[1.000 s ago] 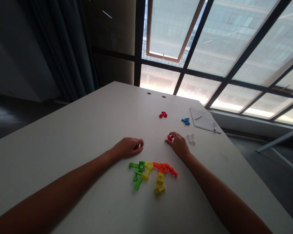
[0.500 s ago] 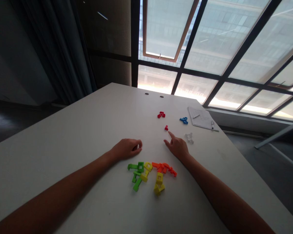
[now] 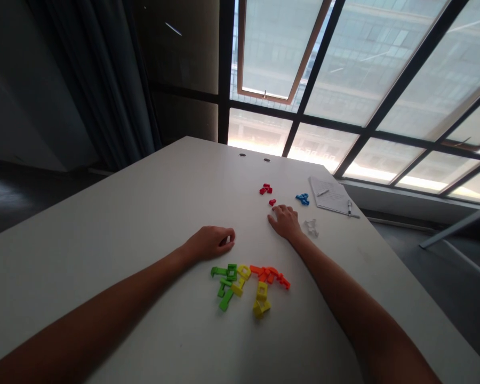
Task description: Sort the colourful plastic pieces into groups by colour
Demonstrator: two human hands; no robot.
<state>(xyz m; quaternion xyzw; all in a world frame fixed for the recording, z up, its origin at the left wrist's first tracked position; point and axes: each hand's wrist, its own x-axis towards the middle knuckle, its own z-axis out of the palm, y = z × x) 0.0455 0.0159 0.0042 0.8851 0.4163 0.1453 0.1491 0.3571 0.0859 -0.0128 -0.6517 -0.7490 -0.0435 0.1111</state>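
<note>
Head view: the right hand [image 3: 287, 222] extends forward, palm down, fingers slightly spread, tips just beside a small red plastic piece [image 3: 272, 202]. The left hand [image 3: 208, 243] is curled sideways; whether thumb and fingertips meet, I cannot tell.

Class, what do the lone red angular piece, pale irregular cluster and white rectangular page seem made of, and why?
Lone red piece: probably plastic, evenly coloured; finish unclear at this size.
Pale cluster: likely plastic, perhaps translucent, looking faintly whitish.
White page: probably matte paper, bearing faint writing.
</note>
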